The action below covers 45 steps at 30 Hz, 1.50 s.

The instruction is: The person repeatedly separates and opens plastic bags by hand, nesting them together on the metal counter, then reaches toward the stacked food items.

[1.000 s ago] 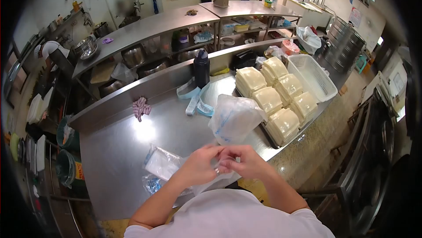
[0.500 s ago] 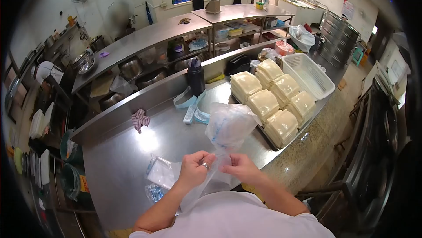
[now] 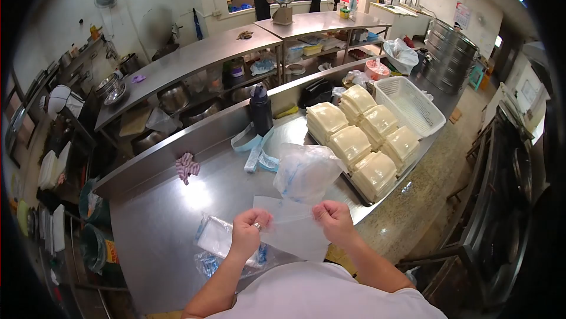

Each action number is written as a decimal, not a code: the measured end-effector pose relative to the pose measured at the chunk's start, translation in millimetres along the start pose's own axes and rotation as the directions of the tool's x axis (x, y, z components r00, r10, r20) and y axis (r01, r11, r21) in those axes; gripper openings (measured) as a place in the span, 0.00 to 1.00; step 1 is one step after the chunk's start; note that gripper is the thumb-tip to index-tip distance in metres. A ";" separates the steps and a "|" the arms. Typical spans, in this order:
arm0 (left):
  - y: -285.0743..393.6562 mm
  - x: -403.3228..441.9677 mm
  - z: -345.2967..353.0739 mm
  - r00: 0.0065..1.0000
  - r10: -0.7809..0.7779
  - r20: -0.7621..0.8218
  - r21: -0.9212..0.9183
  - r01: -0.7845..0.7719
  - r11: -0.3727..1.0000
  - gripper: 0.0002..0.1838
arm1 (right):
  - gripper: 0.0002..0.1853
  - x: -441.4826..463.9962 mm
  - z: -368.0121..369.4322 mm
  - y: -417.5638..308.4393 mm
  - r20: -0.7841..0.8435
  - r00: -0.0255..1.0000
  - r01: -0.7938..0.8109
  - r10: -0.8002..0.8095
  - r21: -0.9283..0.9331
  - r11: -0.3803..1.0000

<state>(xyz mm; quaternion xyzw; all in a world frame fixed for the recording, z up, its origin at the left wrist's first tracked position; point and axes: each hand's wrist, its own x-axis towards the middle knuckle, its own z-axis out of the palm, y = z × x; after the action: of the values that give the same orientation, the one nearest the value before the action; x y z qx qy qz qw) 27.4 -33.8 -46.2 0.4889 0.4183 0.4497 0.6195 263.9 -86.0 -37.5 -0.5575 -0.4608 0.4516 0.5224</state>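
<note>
A thin clear plastic bag (image 3: 295,230) is stretched flat between my two hands, low over the steel table. My left hand (image 3: 246,230), with a ring on one finger, pinches its left side. My right hand (image 3: 337,223) grips the opposite upper edge in a closed fist. Just beyond lies a puffed, crumpled plastic bag (image 3: 305,169) with blue marks; its contents are unclear. Left of my left hand rests a pack of folded clear bags (image 3: 217,235), near a crinkled blue-printed wrapper (image 3: 207,263). To the right, several pale, shiny square stacks (image 3: 349,145) fill a dark tray (image 3: 369,203).
A white plastic basket (image 3: 436,121) stands beyond the stacks. A dark bottle (image 3: 260,110), blue-and-white straps (image 3: 252,160) and a striped cloth (image 3: 187,167) lie toward the raised back edge. Behind are a steel counter (image 3: 194,54), a scale (image 3: 283,12) and tall steamers (image 3: 451,48).
My hands have moved apart, spreading the plastic bag that was bunched between them. It now lies open and flat in front of me. The view has shifted slightly.
</note>
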 end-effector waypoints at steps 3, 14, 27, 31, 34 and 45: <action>-2.1 1.6 -5.8 0.997 0.023 0.073 -0.005 -0.023 1.000 0.09 | 0.09 -1.0 -3.9 -2.2 0.057 0.998 0.010 -0.014 0.071 0.997; 6.2 0.0 -8.3 0.961 0.246 0.126 0.001 -0.248 0.969 0.10 | 0.06 -5.6 -7.1 -32.4 -0.122 0.988 0.094 -0.098 -0.040 0.995; 44.8 10.5 60.7 0.863 -0.120 0.491 0.166 0.043 0.985 0.17 | 0.15 -8.3 -8.0 -57.0 0.115 0.851 0.508 -0.512 -0.427 0.749; 17.9 10.8 69.2 0.840 -0.055 0.540 -0.086 0.120 0.989 0.06 | 0.21 -8.4 -14.9 -35.0 0.010 0.932 0.330 -0.363 -0.439 0.836; 13.1 11.5 71.6 0.813 0.069 0.578 -0.365 0.181 0.913 0.07 | 0.24 -10.3 -14.1 -31.6 -0.107 0.963 0.201 -0.246 -0.321 0.926; 39.3 25.3 76.4 0.780 -0.215 0.587 -0.147 0.364 0.920 0.06 | 0.28 5.5 -22.5 -20.6 -0.092 0.834 0.394 -0.544 -0.590 0.704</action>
<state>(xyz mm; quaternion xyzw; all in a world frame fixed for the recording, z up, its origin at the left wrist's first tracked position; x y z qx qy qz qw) 101.0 -22.3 3.6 0.4453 0.2282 0.2343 0.8335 286.1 -83.7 -16.0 -0.5998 -0.6252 0.0738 0.4940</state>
